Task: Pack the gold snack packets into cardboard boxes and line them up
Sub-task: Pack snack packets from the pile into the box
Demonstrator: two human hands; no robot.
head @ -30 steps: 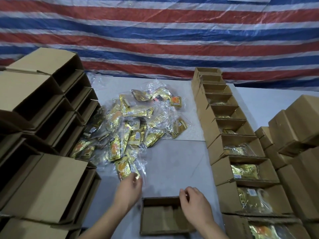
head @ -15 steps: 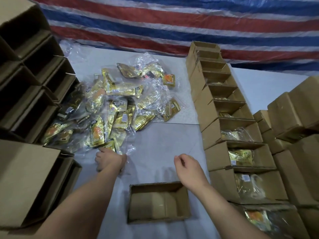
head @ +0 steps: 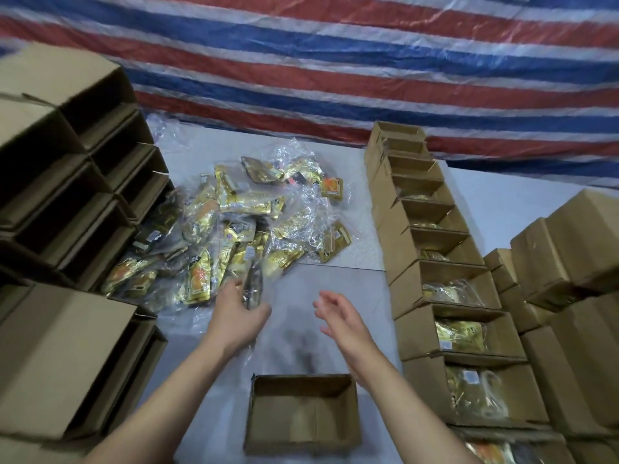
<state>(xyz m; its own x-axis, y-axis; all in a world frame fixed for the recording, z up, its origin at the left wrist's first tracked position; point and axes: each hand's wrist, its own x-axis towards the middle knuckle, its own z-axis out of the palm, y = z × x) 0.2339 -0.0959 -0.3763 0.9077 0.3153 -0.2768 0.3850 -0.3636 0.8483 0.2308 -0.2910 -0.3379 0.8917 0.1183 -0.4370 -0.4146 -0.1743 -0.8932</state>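
Both hands have lifted off the desk since half a second ago: the left hand (head: 239, 314), which was pressed down at the near edge of the packet heap, is now raised with a gold snack packet (head: 253, 289) pinched in its fingers, and the right hand (head: 338, 316) has drifted toward it, fingers loose and holding nothing.

That packet is blurred and seen edge-on, so its print cannot be read. The heap of gold packets (head: 234, 229) lies toward the left middle of the desk, tangled in clear wrap; its left part slips under the shadow of the stacked empty boxes (head: 77, 182), which lie on their sides along the left edge. An open cardboard box (head: 303, 415) sits at the near edge, below and between the hands, with nothing in it. The row of filled boxes (head: 445, 296) runs along the right side from near to far; the nearest is cut off by the frame, and the contents of the farthest cannot be made out. Closed cartons (head: 569, 262) are piled beyond it at the right edge.

The desk (head: 351, 286) is pale grey. A red, white and blue striped tarpaulin (head: 335, 61) hangs behind the far edge.
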